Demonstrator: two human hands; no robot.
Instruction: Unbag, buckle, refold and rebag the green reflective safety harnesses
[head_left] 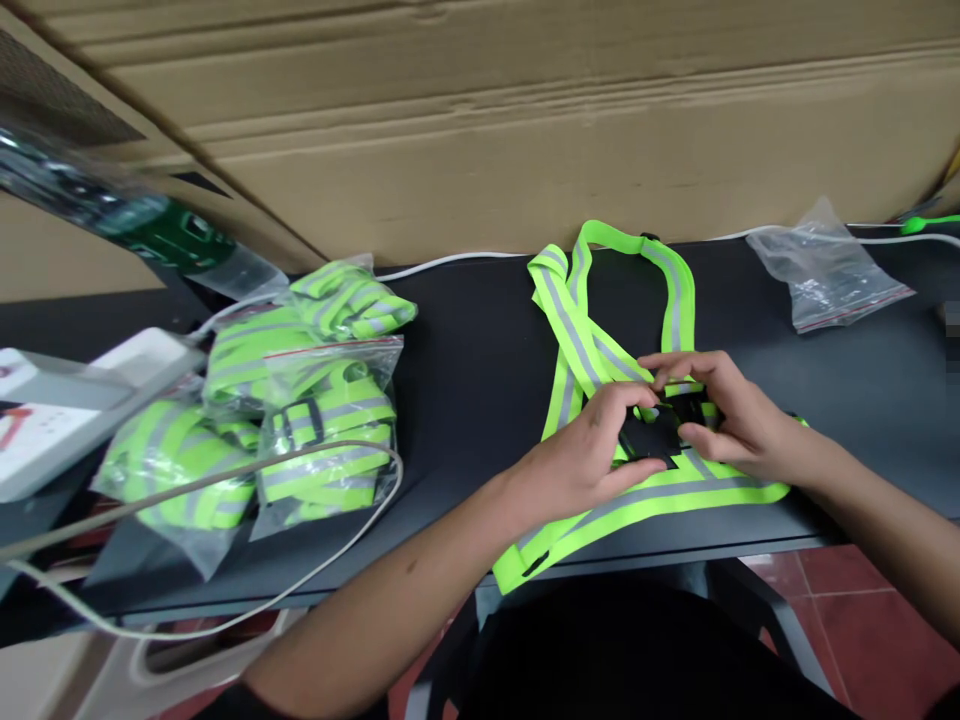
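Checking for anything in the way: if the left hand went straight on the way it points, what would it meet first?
The left hand would meet the black plastic buckle of the neon reflective vest, which it touches. The right hand lies beyond, though depth is unclear.

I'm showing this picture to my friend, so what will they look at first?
The neon-yellow reflective vest on the dark table grabs the eye first, right in the middle. The left hand and right hand pinch its black buckle. Off to the left, more neon vests sit in clear plastic bags.
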